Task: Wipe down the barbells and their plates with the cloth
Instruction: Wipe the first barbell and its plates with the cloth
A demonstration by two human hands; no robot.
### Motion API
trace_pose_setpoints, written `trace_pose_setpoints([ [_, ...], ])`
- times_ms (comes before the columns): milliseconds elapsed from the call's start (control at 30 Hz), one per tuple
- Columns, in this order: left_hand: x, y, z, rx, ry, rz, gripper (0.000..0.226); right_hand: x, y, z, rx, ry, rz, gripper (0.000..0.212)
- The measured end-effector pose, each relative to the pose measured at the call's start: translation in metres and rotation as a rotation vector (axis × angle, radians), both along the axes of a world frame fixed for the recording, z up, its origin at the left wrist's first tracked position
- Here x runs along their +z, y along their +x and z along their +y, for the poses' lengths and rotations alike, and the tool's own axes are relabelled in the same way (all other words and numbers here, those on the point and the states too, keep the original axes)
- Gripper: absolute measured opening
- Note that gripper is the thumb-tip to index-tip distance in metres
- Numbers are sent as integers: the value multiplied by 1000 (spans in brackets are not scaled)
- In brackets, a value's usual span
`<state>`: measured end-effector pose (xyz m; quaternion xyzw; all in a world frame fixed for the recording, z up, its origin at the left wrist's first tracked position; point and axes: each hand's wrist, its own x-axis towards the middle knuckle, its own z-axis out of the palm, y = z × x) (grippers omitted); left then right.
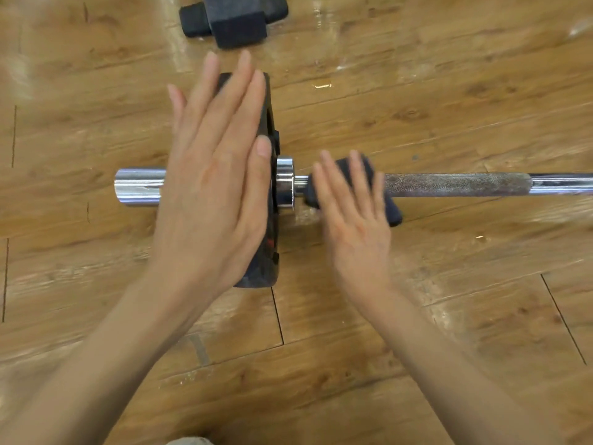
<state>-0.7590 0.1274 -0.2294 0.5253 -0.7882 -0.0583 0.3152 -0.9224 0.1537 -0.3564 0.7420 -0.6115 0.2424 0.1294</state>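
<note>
Here, seen from the head camera, a barbell [449, 184] lies across a wooden floor [417, 91], running from nine to three o'clock, with a black plate [271, 149] standing on edge near its left end. The left hand [211, 175] lies flat and spread against the plate's outer face, fingers straight toward twelve o'clock, gripping nothing. The right hand [356, 216], fingers also extended, presses a dark cloth [382, 200] onto the bar just right of the chrome collar [285, 183]. Black blocks [234, 19] sit at twelve o'clock.
</note>
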Motion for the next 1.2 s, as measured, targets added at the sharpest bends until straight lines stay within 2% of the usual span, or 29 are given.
trace_pose_setpoints([
  [100,-8,-5,-14,22,-7,-15,48,-4,7,-12,88,-26,63,80],
  [167,-7,-4,-25,18,3,-34,49,-7,-21,-17,15,-48,129,85],
  [267,-4,-4,-40,29,16,-36,50,-7,-26,-18,-108,-65,26,80],
  [333,-3,-5,-47,52,30,-34,50,-5,-2,-27,-52,-36,-43,84],
  [433,-2,-5,-52,59,44,-55,52,-4,0,-35,99,-51,64,70],
  [500,-1,-5,-53,41,57,-80,54,-5,-26,-33,41,-71,104,62],
  [600,-1,-5,-49,42,47,-90,58,-7,-25,-25,-87,-82,-12,60],
  [700,-2,-7,-44,51,25,-81,57,-8,-5,-33,34,-70,26,70],
  [800,-1,-5,-42,32,35,-92,57,-4,-27,-36,57,-71,135,52],
  [900,-1,-4,-46,33,46,-114,55,-1,-23,-32,-42,-71,0,48],
  [967,2,-5,-57,29,64,-129,54,2,-3,-40,37,-36,-31,50],
  [1033,6,-3,-69,0,119,-128,53,8,-4,-51,110,-6,26,46],
  [1200,4,4,-56,5,27,-25,51,12,-25,-56,-104,11,-68,45],
])
